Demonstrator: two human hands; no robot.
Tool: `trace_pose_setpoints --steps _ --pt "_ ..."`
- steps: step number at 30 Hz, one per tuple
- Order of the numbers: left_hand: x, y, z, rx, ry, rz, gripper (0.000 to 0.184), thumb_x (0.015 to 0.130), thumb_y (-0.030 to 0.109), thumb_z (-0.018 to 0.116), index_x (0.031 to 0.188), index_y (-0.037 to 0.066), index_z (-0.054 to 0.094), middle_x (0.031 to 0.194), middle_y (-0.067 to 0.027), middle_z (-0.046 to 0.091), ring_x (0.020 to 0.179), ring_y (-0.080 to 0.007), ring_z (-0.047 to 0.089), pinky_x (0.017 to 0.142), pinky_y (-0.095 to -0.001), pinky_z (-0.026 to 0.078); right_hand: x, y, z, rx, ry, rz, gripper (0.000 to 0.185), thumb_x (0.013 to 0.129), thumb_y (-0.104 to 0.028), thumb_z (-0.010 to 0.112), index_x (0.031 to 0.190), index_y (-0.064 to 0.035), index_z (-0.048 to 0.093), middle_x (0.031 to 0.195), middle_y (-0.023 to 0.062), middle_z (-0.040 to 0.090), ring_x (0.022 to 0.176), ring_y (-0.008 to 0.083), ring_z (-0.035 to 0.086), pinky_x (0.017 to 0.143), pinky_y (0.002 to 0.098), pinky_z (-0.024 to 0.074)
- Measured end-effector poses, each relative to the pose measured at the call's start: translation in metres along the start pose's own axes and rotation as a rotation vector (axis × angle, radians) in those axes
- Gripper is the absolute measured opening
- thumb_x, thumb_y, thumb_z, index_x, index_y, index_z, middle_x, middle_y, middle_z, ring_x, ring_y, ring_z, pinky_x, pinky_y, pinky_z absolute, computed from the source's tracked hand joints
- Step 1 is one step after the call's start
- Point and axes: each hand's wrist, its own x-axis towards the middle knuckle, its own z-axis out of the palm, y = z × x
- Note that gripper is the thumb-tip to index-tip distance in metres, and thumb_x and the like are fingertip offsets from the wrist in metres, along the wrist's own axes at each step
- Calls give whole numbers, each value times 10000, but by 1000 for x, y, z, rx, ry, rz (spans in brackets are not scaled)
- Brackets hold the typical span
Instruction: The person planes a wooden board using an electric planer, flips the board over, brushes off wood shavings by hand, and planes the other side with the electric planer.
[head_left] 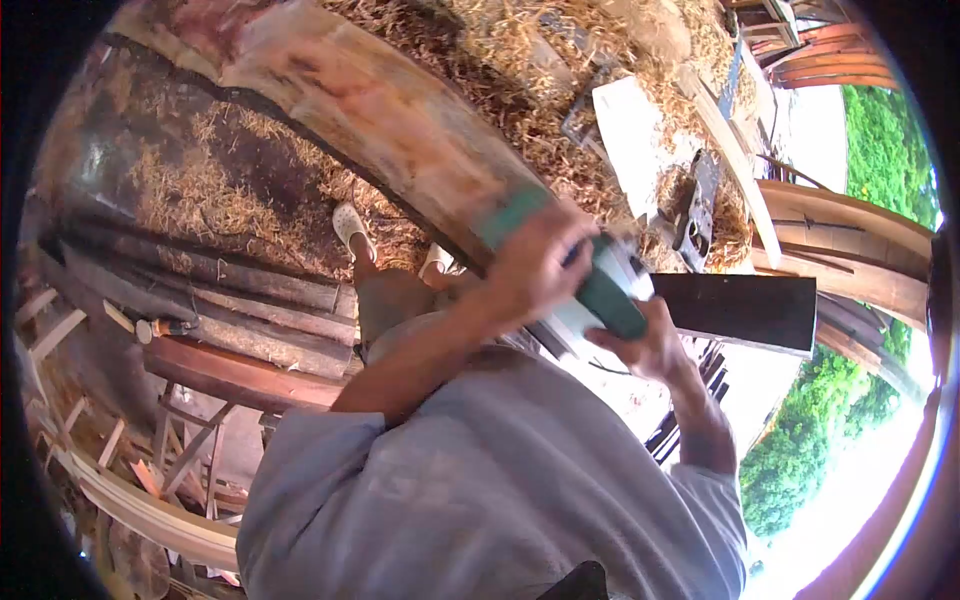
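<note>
A green power planer [612,297], partly smeared by motion, rests on a long wooden slab [350,90] with a rough dark edge and a pale, reddish face. My left hand [545,262] is closed around the planer's front part, its fingers blurred. Behind it, my right hand [652,345] grips the rear end of the planer, nearer my body. The planer's underside is hidden against the wood.
Curly shavings [500,50] cover the ground on both sides. Stacked beams [250,310] lie to the left, near a reddish plank [240,372]. A white board [628,135] and a dark metal tool [697,215] lie beyond the slab. Curved planks [850,235] are at right.
</note>
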Motion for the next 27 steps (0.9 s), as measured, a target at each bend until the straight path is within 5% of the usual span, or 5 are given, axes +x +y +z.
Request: trace_pose_setpoints --steps 1,9,13,27 --pt "-16 7 29 -16 -72 34 196 817 29 707 1007 27 661 970 -148 649 893 -300 656 779 -403 544 -26 24 -10 -74 -45 221 299 781 -215 851 889 14 692 694 43 644 634 101 550 572 318 454" --pt "-56 28 82 -18 -212 63 267 756 -59 696 1002 35 653 932 -147 638 879 -320 654 747 -403 553 -84 96 1 26 -19 160 383 779 -314 833 888 25 692 672 129 673 602 157 607 582 377 500" --pt "-52 31 54 29 -112 -42 252 765 -61 673 993 44 669 951 -153 655 837 -319 673 738 -390 558 -70 77 22 143 -34 18 360 807 -276 811 936 32 677 747 174 700 670 228 693 621 387 533" --pt "9 1 -56 -40 78 -173 322 757 -26 666 1062 76 665 886 -95 597 773 -255 641 688 -345 530 15 -55 41 68 -124 109 340 831 -235 796 979 45 672 810 129 724 748 138 671 669 344 538"
